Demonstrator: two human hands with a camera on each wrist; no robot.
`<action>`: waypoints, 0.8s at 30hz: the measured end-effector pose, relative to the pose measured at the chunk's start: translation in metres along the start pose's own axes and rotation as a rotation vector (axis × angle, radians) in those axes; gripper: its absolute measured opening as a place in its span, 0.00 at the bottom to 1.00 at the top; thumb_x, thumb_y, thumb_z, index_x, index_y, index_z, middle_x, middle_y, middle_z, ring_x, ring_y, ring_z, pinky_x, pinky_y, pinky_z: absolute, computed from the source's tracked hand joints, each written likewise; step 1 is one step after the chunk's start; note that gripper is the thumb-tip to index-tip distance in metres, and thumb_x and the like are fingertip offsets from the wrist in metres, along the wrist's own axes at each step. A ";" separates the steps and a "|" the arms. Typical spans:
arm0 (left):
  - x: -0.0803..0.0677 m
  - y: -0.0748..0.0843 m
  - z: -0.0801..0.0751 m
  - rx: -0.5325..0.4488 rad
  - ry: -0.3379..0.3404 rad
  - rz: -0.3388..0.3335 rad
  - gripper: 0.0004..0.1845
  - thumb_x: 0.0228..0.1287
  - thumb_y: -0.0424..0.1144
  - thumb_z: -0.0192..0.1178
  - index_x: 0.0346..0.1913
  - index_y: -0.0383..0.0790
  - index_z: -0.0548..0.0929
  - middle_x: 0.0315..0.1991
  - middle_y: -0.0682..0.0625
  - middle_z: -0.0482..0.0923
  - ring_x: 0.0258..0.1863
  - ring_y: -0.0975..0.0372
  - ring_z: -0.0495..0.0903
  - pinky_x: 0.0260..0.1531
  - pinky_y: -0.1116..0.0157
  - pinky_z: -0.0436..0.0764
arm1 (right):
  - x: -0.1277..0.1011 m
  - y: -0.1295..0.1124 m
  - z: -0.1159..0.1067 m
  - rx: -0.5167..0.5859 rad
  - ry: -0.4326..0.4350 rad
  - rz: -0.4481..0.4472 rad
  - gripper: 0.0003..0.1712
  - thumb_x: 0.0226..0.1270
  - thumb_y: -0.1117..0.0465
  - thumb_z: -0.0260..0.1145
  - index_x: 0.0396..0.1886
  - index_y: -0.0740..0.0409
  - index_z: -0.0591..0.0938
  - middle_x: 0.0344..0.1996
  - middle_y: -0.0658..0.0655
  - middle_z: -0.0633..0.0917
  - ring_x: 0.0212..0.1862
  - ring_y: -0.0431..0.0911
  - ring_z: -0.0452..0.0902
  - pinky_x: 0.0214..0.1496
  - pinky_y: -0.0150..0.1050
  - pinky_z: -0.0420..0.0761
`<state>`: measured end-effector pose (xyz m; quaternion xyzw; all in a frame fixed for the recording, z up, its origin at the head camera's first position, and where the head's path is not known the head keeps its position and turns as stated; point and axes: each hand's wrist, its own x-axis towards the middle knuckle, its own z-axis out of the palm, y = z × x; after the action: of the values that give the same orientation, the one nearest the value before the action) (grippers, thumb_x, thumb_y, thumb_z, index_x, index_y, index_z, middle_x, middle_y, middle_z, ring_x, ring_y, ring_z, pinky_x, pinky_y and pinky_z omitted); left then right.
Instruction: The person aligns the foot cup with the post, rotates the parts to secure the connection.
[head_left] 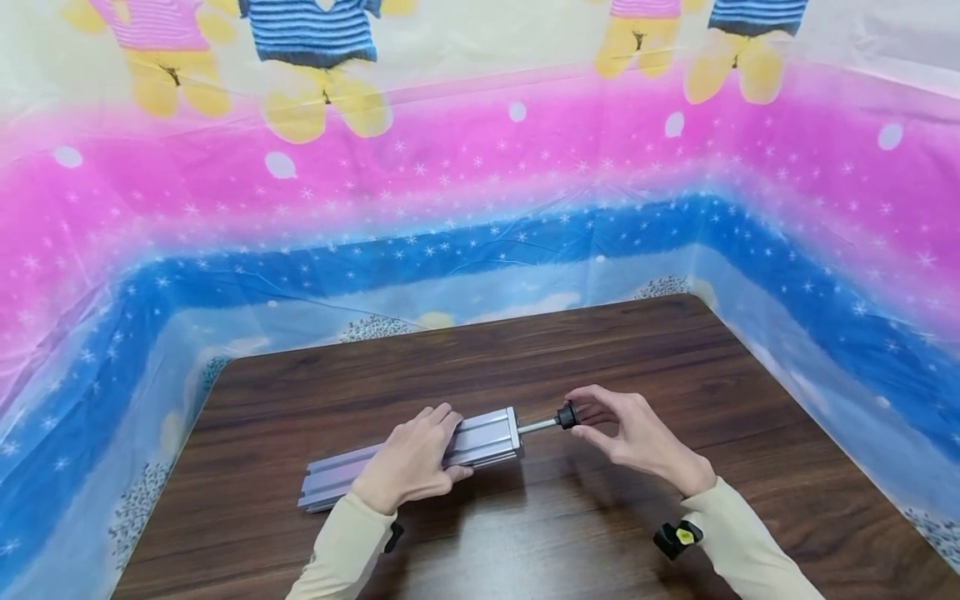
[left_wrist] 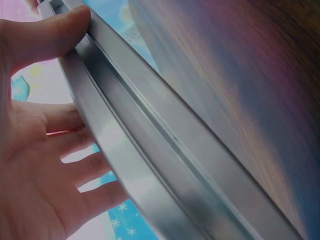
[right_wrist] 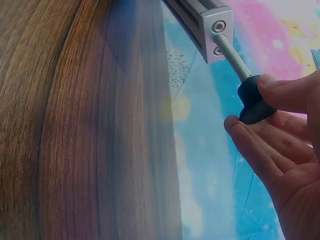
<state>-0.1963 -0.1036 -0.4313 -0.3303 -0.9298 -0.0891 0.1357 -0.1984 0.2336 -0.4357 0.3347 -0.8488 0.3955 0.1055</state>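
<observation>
On the wooden table (head_left: 750,467), left hand (head_left: 408,462) grips aluminium rail (head_left: 480,442); right hand (head_left: 637,433) pinches black knob (head_left: 567,414)

Makeshift recording booth — cartoon-print sheet (head_left: 480,167) walls around wooden table (head_left: 525,533).

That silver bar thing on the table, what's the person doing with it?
A person is working on a silver metal bar lying on a brown wooden table. Their left hand grips the bar and holds it in place. Their right hand pinches a small black knob on a threaded screw that sticks out of the bar's end. Much of the screw's thread still shows between the knob and the bar.
</observation>
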 end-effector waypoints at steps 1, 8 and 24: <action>0.000 0.000 0.000 0.000 0.001 -0.001 0.31 0.48 0.54 0.75 0.50 0.36 0.81 0.41 0.49 0.77 0.37 0.56 0.78 0.33 0.58 0.81 | 0.000 0.000 0.000 0.003 0.000 0.010 0.22 0.67 0.64 0.71 0.60 0.53 0.79 0.45 0.49 0.89 0.43 0.38 0.87 0.46 0.37 0.86; 0.000 0.000 -0.003 -0.008 -0.008 -0.011 0.31 0.49 0.53 0.75 0.50 0.35 0.81 0.41 0.48 0.76 0.37 0.56 0.78 0.33 0.57 0.81 | 0.001 -0.001 0.000 0.009 -0.016 0.110 0.19 0.70 0.59 0.69 0.58 0.57 0.82 0.41 0.49 0.90 0.40 0.37 0.87 0.44 0.36 0.86; -0.002 0.002 -0.004 -0.040 -0.036 -0.012 0.30 0.50 0.51 0.74 0.50 0.33 0.80 0.40 0.47 0.76 0.37 0.56 0.77 0.35 0.56 0.82 | 0.005 -0.002 0.008 0.027 -0.017 0.260 0.16 0.78 0.48 0.58 0.38 0.51 0.85 0.20 0.50 0.86 0.20 0.40 0.81 0.26 0.35 0.80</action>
<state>-0.1925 -0.1044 -0.4283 -0.3291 -0.9321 -0.1025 0.1116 -0.1997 0.2243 -0.4375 0.2267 -0.8804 0.4145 0.0418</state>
